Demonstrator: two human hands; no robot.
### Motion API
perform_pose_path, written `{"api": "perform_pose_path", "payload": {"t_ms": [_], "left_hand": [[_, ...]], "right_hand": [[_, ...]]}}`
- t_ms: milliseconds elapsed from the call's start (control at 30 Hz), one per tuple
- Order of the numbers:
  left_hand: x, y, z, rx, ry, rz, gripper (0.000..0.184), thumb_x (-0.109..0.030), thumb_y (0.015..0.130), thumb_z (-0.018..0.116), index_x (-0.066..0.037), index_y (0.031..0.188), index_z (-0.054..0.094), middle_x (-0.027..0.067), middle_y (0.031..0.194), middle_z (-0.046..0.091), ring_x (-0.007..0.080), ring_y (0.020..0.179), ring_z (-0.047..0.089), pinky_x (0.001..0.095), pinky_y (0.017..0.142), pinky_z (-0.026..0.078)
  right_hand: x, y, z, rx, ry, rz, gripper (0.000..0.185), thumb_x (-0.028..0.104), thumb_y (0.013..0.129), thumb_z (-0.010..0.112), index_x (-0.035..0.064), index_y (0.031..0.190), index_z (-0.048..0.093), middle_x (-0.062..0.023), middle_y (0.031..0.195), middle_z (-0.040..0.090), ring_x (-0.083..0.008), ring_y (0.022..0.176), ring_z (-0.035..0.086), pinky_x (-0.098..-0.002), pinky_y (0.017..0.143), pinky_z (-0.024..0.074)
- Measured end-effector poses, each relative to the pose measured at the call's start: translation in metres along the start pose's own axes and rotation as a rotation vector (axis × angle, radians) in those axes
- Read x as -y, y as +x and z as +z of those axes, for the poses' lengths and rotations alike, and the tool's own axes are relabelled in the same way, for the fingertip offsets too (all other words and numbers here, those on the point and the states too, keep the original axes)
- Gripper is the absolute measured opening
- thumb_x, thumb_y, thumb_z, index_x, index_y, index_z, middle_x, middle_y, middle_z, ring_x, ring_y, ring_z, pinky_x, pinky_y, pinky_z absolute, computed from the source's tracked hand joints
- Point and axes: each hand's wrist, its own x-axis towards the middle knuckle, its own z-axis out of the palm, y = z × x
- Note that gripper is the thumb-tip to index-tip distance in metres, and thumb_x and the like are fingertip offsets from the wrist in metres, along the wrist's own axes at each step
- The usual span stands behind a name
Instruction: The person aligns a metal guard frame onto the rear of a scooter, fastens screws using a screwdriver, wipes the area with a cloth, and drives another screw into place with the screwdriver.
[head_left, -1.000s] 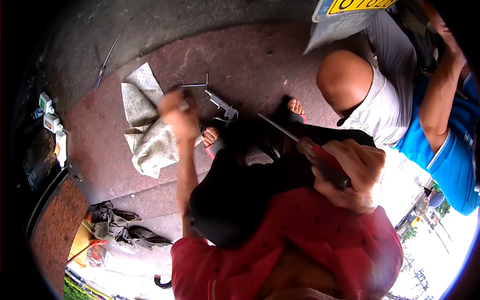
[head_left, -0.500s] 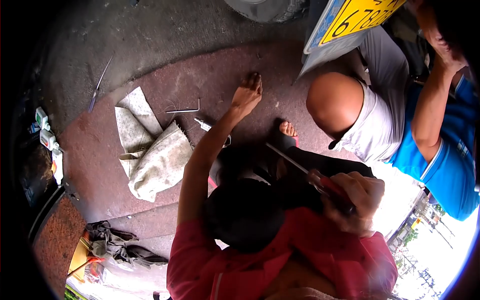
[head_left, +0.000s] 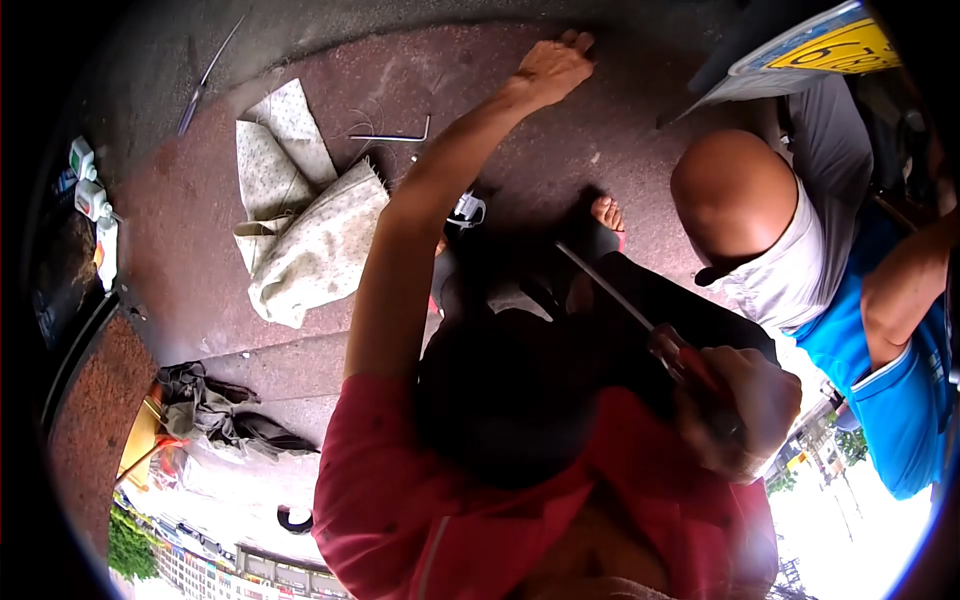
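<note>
- Reddish-brown pavement (head_left: 560,150) spreads out before the seated person, its far edge curving where it meets grey ground (head_left: 290,25); a brighter street lies behind.
- From where I stand, the right hand (head_left: 745,415) is wrapped around the handle of a screwdriver (head_left: 668,347), its fingers curled closed about the grip.
- That screwdriver is up off the pavement, in front of the red shirt (head_left: 385,490) and above the dark trousers (head_left: 690,300), its long shaft angled away toward the pavement's far side.
- To my eye it should be light and quite stiff, hardly fragile; the handle looks smooth and might slip in a greasy palm, so the thick red part is the place to take hold, with the thin shaft left free.
- The left hand (head_left: 555,70) reaches out near the pavement's far curved edge, its fingers loosely bent and apparently gripping nothing; whether the fingertips touch down, I cannot tell.
- Nearer that forearm lie an L-shaped key (head_left: 400,137) and a pale, speckled cloth (head_left: 315,245), folded and soft-looking; a metal tool (head_left: 467,210) by the feet is partly hidden behind the arm.
- Another long thin tool (head_left: 205,85) rests on the grey ground, just past the curved edge toward the left.
- Small bottles (head_left: 91,200) sit by the pavement's left edge.
- A co-worker in a blue shirt (head_left: 890,390) crouches at the right, beside a yellow number plate (head_left: 840,47).
</note>
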Motion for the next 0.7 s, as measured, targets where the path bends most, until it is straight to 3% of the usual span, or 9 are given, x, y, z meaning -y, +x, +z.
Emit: {"api": "perform_pose_path", "payload": {"t_ms": [100,200,300,433,533,633,700], "left_hand": [[-0.002,0.01,0.013,0.282,-0.06,-0.154,0.017,-0.006,0.079,0.06,-0.006,0.092,0.071,0.0126,0.116,0.061,0.0258,0.096,0.065,0.0353,0.075,0.056],[-0.005,0.001,0.004,0.265,-0.047,-0.269,0.013,-0.005,0.077,0.062,-0.007,0.084,0.072,0.0103,0.113,0.063,0.0244,0.101,0.062,0.035,0.082,0.054],[0.001,-0.01,0.002,0.246,-0.017,-0.161,0.014,-0.005,0.075,0.063,-0.008,0.084,0.073,0.0089,0.112,0.064,0.0236,0.099,0.063,0.036,0.084,0.053],[-0.002,-0.023,-0.006,0.264,0.02,-0.117,0.017,-0.005,0.073,0.066,-0.009,0.087,0.073,0.0069,0.115,0.062,0.0245,0.104,0.06,0.0366,0.089,0.05],[-0.007,-0.048,-0.011,0.061,-0.111,-0.111,0.02,-0.006,0.072,0.067,-0.01,0.091,0.071,0.0073,0.109,0.064,0.0273,0.1,0.062,0.038,0.086,0.05],[-0.018,-0.089,-0.036,0.097,-0.258,-0.178,0.022,-0.01,0.071,0.069,-0.012,0.093,0.069,0.0081,0.1,0.064,0.029,0.096,0.062,0.0395,0.083,0.05],[-0.037,-0.125,-0.063,0.445,-0.558,-0.389,0.019,-0.015,0.071,0.071,-0.014,0.09,0.068,0.0093,0.094,0.063,0.0295,0.096,0.062,0.0403,0.082,0.049]], "right_hand": [[0.001,0.002,0.001,0.003,-0.005,-0.004,0.034,0.006,0.059,0.074,-0.0036,0.091,0.064,-0.0139,0.062,0.058,-0.0259,0.048,0.057,-0.0314,0.044,0.0424],[0.005,0.004,0.003,0.005,-0.052,0.025,0.034,0.006,0.059,0.074,-0.0031,0.09,0.064,-0.014,0.062,0.058,-0.026,0.048,0.057,-0.0319,0.044,0.0423],[0.008,0.004,0.003,0.032,-0.086,0.031,0.034,0.005,0.058,0.074,-0.003,0.09,0.064,-0.0141,0.063,0.059,-0.0262,0.049,0.058,-0.031,0.045,0.0436],[0.005,0.007,0.01,-0.028,-0.073,-0.076,0.039,0.005,0.057,0.075,-0.0026,0.093,0.062,-0.0095,0.062,0.058,-0.0199,0.044,0.055,-0.0277,0.04,0.0411],[0.006,0.008,0.01,-0.038,-0.087,-0.096,0.038,0.005,0.058,0.076,-0.0028,0.093,0.062,-0.0102,0.064,0.06,-0.0202,0.045,0.057,-0.0271,0.041,0.042],[0.007,0.006,0.011,-0.047,-0.12,-0.086,0.037,0.007,0.059,0.075,-0.0034,0.093,0.062,-0.0119,0.066,0.062,-0.022,0.049,0.059,-0.0282,0.045,0.0448],[0.01,0.002,0.011,-0.03,-0.124,-0.055,0.036,0.01,0.06,0.074,-0.004,0.092,0.064,-0.0143,0.069,0.064,-0.0253,0.055,0.063,-0.0307,0.053,0.0492]]}}
